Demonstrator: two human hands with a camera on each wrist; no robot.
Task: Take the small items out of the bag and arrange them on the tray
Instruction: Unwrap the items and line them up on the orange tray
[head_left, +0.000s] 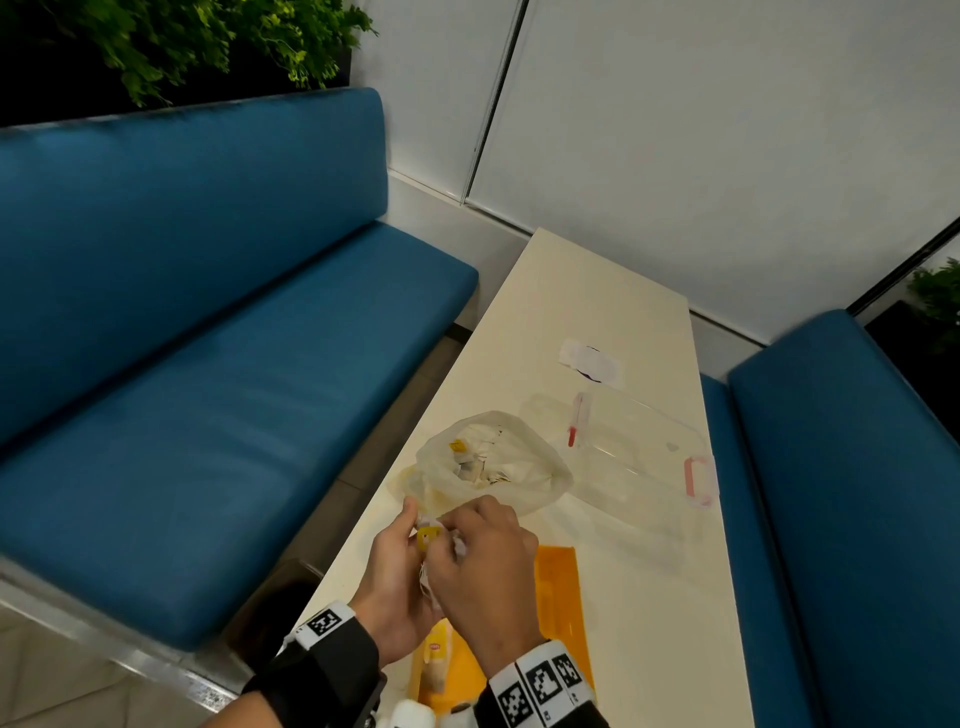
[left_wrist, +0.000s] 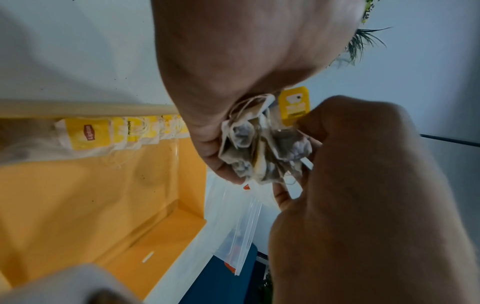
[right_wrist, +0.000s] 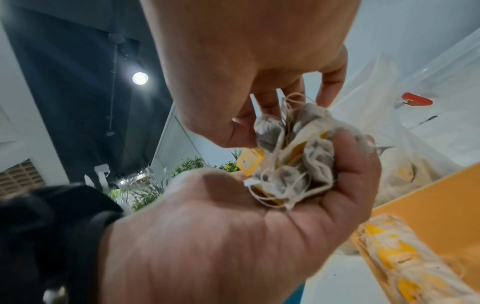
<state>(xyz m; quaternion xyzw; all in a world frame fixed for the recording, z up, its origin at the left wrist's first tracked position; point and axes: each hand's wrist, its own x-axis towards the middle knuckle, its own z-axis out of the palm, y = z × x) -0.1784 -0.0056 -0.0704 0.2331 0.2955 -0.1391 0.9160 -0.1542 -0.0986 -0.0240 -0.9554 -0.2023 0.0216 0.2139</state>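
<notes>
My left hand (head_left: 410, 535) is cupped palm-up and grips a tangled bunch of tea bags (head_left: 432, 543) with yellow tags and strings. In the right wrist view my right hand (right_wrist: 255, 121) pinches one tea bag at the top of the bunch (right_wrist: 293, 156) with thumb and fingertips. Both hands hover just above the near end of the orange tray (head_left: 558, 587). A row of tea bags (head_left: 436, 660) lies along the tray's left side, also visible as a tea bag row (left_wrist: 103, 133). The translucent plastic bag (head_left: 488, 467) lies open just beyond my hands, with more tea bags inside.
A clear plastic lid with a pink handle (head_left: 649, 457) lies right of the bag, with a red-tipped stick (head_left: 574, 421) on it. A white packet (head_left: 589, 361) sits farther along the cream table (head_left: 597, 291). Blue benches (head_left: 208, 364) flank both sides.
</notes>
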